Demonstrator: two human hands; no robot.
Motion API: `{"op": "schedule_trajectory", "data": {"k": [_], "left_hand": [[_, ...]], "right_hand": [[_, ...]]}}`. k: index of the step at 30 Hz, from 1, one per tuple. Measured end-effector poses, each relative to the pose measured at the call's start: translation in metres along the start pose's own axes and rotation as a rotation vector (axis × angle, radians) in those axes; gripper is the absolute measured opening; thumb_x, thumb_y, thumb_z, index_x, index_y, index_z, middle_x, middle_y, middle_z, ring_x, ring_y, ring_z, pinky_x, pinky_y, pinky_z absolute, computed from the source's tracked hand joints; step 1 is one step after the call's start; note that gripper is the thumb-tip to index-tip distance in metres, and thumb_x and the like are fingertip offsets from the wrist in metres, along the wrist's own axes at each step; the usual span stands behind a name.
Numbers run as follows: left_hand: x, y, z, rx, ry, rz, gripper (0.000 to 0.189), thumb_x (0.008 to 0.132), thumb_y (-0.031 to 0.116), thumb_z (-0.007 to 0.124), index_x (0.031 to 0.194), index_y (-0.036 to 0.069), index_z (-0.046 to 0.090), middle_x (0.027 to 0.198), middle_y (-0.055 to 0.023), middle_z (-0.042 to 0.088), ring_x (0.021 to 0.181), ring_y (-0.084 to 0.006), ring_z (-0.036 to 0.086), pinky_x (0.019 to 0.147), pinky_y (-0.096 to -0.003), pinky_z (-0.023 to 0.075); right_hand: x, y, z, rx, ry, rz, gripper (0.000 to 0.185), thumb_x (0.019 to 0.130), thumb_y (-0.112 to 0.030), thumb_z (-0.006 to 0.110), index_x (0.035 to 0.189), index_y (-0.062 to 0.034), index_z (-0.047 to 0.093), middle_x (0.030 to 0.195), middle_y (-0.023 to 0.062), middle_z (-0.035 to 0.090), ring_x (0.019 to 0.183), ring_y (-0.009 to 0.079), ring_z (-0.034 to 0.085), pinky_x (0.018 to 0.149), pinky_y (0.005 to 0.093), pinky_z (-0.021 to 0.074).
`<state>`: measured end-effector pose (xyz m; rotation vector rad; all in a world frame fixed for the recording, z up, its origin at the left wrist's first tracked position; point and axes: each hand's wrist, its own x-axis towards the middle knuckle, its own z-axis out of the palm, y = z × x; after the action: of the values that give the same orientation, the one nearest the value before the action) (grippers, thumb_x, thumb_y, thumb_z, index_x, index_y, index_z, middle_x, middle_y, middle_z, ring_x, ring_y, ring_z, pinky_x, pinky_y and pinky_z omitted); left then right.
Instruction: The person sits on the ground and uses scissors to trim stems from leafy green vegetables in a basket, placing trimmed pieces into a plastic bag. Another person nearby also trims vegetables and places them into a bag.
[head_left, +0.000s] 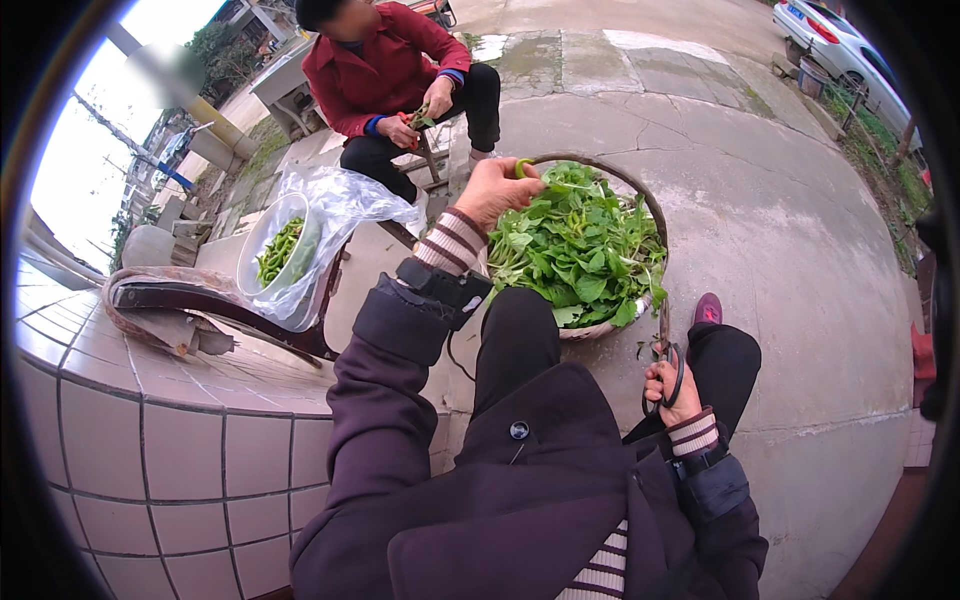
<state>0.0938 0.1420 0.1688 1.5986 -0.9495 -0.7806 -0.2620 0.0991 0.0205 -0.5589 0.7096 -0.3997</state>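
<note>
My left hand (499, 191) is raised over the left rim of a woven basket and pinches a curved green chili pepper (523, 168). Leafy green pepper plants (581, 247) heap up inside the basket (592, 331), whose tall arched handle (651, 195) rises over them. Low at the basket's right, my right hand (675, 390) grips a pair of black-handled scissors (677, 375). Their blades point away from me, and I cannot tell whether they are parted. To the left, a white plastic bowl (247, 251) with green chili peppers (279, 253) sits tilted on a clear plastic bag (341, 196).
Across from me a seated person in a red jacket (382, 67) holds red-handled scissors (412, 124) and a green sprig. A dark-framed chair (225, 292) supports the bowl and bag. Beside me runs a tiled ledge (184, 442). A white car (840, 45) stands far right.
</note>
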Motion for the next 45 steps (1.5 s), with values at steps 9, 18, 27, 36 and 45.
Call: {"op": "schedule_trajectory", "data": {"k": [9,18,27,36,45], "left_hand": [[-0.084,-0.084,-0.299,-1.092,1.030,0.057,0.030,0.074,0.010,0.067,0.093,-0.003,0.049,0.083,-0.0141,0.054,0.070,-0.0220,0.057,0.054,-0.0242,0.0504],[-0.011,-0.112,-0.165,-0.338,0.353,-0.337,0.018,0.077,0.017,0.063,0.088,0.004,0.056,0.077,-0.0049,0.058,0.064,-0.0117,0.055,0.056,-0.0205,0.0451],[0.097,-0.116,-0.004,0.303,-0.394,-0.202,0.025,0.079,0.019,0.060,0.096,0.002,0.062,0.080,-0.0042,0.063,0.069,-0.0098,0.057,0.060,-0.0228,0.0472],[0.136,-0.171,0.063,0.954,-0.587,0.171,0.039,0.063,-0.007,0.048,0.092,0.013,0.064,0.089,-0.0165,0.057,0.087,-0.0339,0.054,0.077,-0.0378,0.0440],[0.124,-0.171,0.069,1.142,-0.534,0.263,0.039,0.062,-0.005,0.052,0.095,0.014,0.060,0.091,-0.0184,0.050,0.087,-0.0351,0.052,0.075,-0.0397,0.0442]], "right_hand": [[0.008,-0.002,0.017,-0.031,0.024,0.030,0.034,0.082,-0.004,0.045,0.114,-0.0087,0.037,0.071,0.0035,0.043,0.049,0.0051,0.032,0.043,0.0177,0.0283],[0.022,0.001,0.035,-0.108,0.107,-0.006,0.039,0.084,-0.008,0.049,0.120,-0.0086,0.036,0.075,0.0010,0.043,0.052,0.0039,0.035,0.045,0.0169,0.0306],[0.021,-0.009,0.035,-0.155,0.123,-0.048,0.044,0.081,-0.007,0.051,0.123,-0.0059,0.034,0.072,-0.0012,0.044,0.052,0.0026,0.034,0.045,0.0159,0.0303],[0.013,-0.018,0.023,-0.130,0.139,0.017,0.045,0.081,-0.004,0.049,0.123,-0.0057,0.034,0.072,-0.0004,0.044,0.051,0.0020,0.033,0.046,0.0160,0.0296],[0.008,-0.016,0.021,-0.071,0.060,-0.014,0.046,0.081,-0.010,0.057,0.120,-0.0058,0.035,0.074,-0.0006,0.046,0.052,0.0022,0.033,0.046,0.0160,0.0286]]}}
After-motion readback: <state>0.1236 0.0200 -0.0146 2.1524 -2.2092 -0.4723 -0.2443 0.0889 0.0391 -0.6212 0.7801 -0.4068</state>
